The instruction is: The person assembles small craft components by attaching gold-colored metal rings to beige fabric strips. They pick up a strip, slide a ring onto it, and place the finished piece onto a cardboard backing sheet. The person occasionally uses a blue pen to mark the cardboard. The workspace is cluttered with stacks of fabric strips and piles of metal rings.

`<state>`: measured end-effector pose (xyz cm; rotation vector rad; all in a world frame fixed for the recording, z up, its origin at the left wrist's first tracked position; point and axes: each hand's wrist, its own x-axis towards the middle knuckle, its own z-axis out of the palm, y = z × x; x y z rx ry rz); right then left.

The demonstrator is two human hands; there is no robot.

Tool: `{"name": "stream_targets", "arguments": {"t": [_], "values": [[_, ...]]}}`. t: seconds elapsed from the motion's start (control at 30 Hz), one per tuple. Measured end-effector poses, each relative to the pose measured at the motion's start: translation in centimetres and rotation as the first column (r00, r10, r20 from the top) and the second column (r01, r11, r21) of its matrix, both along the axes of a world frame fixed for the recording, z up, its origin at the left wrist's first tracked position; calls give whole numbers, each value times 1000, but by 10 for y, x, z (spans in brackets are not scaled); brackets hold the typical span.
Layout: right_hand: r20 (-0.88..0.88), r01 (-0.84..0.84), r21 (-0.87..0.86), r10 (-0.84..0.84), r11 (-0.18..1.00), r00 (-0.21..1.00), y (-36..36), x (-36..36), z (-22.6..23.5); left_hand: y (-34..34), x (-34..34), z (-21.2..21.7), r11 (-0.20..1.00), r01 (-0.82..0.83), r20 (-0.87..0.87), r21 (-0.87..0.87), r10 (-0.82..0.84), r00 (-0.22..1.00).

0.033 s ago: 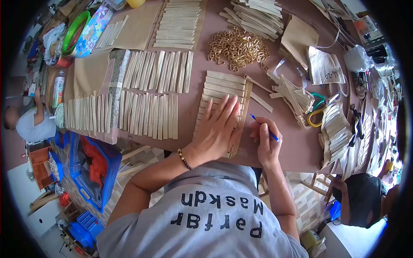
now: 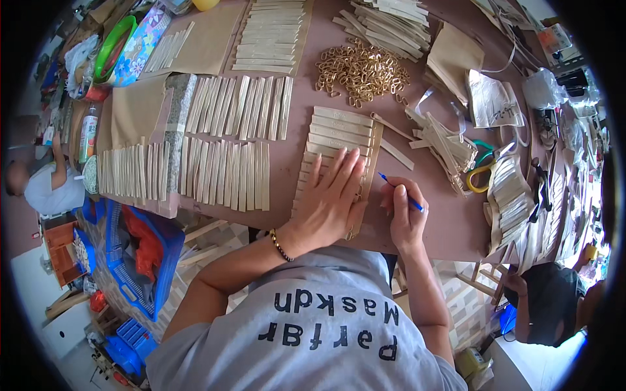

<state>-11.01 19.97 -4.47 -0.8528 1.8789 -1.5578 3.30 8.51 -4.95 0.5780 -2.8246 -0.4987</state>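
1. Broadly, the table (image 2: 280, 166) supports the strip sheet (image 2: 376, 138), which lies flat; uneven pressure could skew its strips.
2. Ring heap (image 2: 362, 70): beyond the strip sheet; a careless sweep could scatter it.
3. Left hand (image 2: 331, 199): spread flat on the strip sheet, gripping nothing; lifting early could let the sheet slide.
4. Right hand (image 2: 407, 212): right of the strip sheet, fingers closed around the blue pen (image 2: 415, 205); a loose grip could misdirect its tip.
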Motion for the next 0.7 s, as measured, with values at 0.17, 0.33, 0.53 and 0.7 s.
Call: {"name": "stream_targets", "arguments": {"t": [0.17,0.33,0.53,0.7], "values": [[-108,-14,39,18,999,994,-9,-4,-11,6,4,7,1000,-5,24,20,4,1000],[-224,-12,2,12,1000,975,-13,-3,-13,6,5,6,1000,-5,26,14,4,1000],[-243,-23,19,27,1000,970,-11,-2,-13,6,6,5,1000,-8,32,6,7,999],[-214,-11,9,13,1000,977,-11,-2,-11,6,4,5,1000,-5,27,15,5,1000]]}}
